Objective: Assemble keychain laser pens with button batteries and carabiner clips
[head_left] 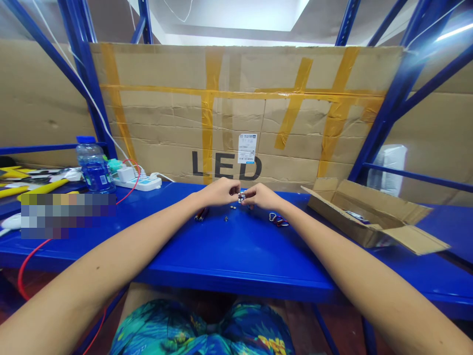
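Above the back middle of the table, my left hand (222,191) and my right hand (260,196) meet with their fingertips close together. Small silvery pieces (241,198) show between them; their kind is too small to tell. The right fingers are pinched on these pieces. My left hand is closed too, and what its fingertips hold is hidden. Tiny metal parts (232,207) lie on the table just below the hands, with another small part (226,219) nearer me. Left of them are dark reddish pieces with metal ends (201,215). Several carabiners (278,220) lie by my right wrist.
The blue table (221,251) backs onto a large cardboard sheet (166,123). An open cardboard box (332,217) with a few items stands at right. At left are a plastic bottle (95,170), a power strip (142,183), a red cable (31,256) and yellow-handled tools (46,189).
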Available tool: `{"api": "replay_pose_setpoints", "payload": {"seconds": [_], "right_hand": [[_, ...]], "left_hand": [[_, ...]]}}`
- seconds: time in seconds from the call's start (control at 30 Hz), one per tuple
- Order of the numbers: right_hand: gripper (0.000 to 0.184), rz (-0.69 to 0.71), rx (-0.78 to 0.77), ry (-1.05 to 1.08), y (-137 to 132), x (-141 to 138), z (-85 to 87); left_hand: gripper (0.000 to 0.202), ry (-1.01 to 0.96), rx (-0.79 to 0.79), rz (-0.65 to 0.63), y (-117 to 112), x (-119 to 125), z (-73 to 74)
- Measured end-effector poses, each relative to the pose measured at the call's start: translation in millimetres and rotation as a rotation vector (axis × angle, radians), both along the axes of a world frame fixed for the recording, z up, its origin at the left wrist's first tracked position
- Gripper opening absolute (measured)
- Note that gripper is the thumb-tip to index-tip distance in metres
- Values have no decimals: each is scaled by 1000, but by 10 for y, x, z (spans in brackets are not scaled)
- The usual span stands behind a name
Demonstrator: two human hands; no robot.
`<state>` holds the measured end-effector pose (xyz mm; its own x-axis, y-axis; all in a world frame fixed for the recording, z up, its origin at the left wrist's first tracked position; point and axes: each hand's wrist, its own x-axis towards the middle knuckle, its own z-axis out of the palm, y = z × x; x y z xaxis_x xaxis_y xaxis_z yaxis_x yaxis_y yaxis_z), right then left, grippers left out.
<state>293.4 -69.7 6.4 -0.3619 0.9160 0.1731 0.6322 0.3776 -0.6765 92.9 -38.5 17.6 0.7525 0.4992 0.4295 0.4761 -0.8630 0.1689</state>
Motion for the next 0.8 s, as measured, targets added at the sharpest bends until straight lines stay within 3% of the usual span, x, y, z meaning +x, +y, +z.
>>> {"api": "replay_pose_setpoints", "payload": {"seconds": [0.37, 0.5, 0.6, 0.8], "right_hand": [[11, 12, -35, 125, 13, -3, -16], [19, -18, -22, 129, 89, 56, -46], [25, -35, -16, 75, 129, 103, -65], [25, -13, -30, 15, 95, 112, -42]], "left_hand": [[19, 95, 184, -95, -65, 63, -4], [25, 125, 164, 26, -72, 31, -1], [25, 281, 99, 103, -32, -17, -35], [29, 447, 12, 90, 62, -49, -106]]}}
